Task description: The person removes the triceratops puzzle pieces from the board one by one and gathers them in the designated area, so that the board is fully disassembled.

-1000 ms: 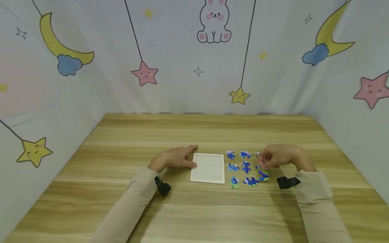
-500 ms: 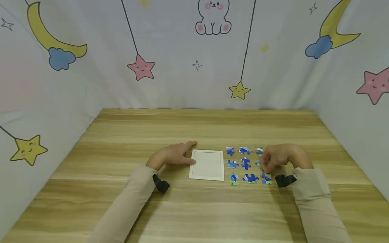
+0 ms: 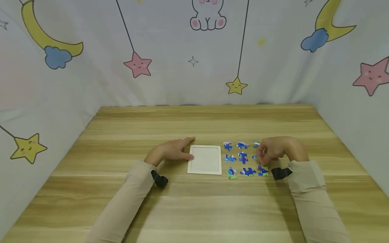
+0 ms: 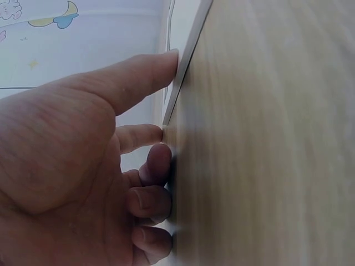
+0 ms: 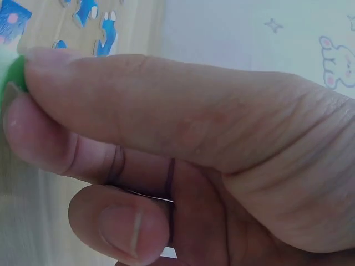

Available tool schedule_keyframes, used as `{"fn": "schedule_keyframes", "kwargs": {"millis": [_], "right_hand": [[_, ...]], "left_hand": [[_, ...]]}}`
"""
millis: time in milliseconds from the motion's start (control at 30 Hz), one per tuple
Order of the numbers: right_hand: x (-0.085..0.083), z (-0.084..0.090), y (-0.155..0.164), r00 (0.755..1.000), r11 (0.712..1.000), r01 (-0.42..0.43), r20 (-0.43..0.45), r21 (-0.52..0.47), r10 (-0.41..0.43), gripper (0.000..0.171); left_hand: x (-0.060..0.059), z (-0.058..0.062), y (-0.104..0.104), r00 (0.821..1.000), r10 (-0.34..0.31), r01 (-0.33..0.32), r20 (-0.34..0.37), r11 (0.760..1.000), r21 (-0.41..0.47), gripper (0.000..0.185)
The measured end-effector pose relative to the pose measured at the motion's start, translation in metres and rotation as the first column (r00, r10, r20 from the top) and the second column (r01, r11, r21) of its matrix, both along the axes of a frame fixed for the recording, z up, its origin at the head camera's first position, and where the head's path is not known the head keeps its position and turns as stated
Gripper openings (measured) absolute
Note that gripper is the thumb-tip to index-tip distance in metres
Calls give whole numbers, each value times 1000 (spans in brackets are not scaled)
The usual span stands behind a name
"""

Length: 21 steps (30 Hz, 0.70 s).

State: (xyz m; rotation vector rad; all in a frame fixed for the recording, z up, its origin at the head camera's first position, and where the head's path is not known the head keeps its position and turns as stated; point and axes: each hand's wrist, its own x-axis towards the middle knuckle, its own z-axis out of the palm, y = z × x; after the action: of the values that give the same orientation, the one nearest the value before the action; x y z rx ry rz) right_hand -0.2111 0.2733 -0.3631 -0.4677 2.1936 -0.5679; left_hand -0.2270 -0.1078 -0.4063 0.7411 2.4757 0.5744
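Observation:
A square white puzzle frame (image 3: 205, 160) lies on the table, its inside bare. My left hand (image 3: 170, 150) rests at the frame's left side; the thumb (image 4: 158, 69) touches the rim and the index finger stretches past the far corner. To the right of the frame several blue jigsaw pieces (image 3: 242, 157) lie spaced in rows. My right hand (image 3: 275, 148) is over the right column. Its thumb and index fingertips pinch the green edge of a jigsaw piece (image 5: 18, 73), at the near right piece. The hand partly covers the middle and far pieces of that column.
The wooden table (image 3: 188, 209) reaches to a white curtain (image 3: 170, 84) printed with stars, moons and a rabbit, which hangs at the back and both sides. A black wrist camera (image 3: 159, 179) sits on the left cuff, another black camera (image 3: 281, 173) on the right.
The near right piece has turned and shifted slightly at my right fingertips, now lining up with its row. The head view has tilted a little. My left hand keeps its place at the frame.

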Motion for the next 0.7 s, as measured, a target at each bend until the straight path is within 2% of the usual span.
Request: {"fn": "schedule_keyframes", "kwargs": {"millis": [267,533,700], "right_hand": [[-1,-6,-12,1000,999,7,-6,33,-7,13],[2,-10,-7,1000,1000,16,-8,-17,-16,12],[3,-14,-5,998,998,26,-62,-59,-29,3]], "left_hand": [[2,-7,-9,999,7,-7,33,1000,14,82],[5,-15,-6,998,26,-27,49,999,19,82],[5,-17,-4,998,25,-25,50,1000,13,81]]}}
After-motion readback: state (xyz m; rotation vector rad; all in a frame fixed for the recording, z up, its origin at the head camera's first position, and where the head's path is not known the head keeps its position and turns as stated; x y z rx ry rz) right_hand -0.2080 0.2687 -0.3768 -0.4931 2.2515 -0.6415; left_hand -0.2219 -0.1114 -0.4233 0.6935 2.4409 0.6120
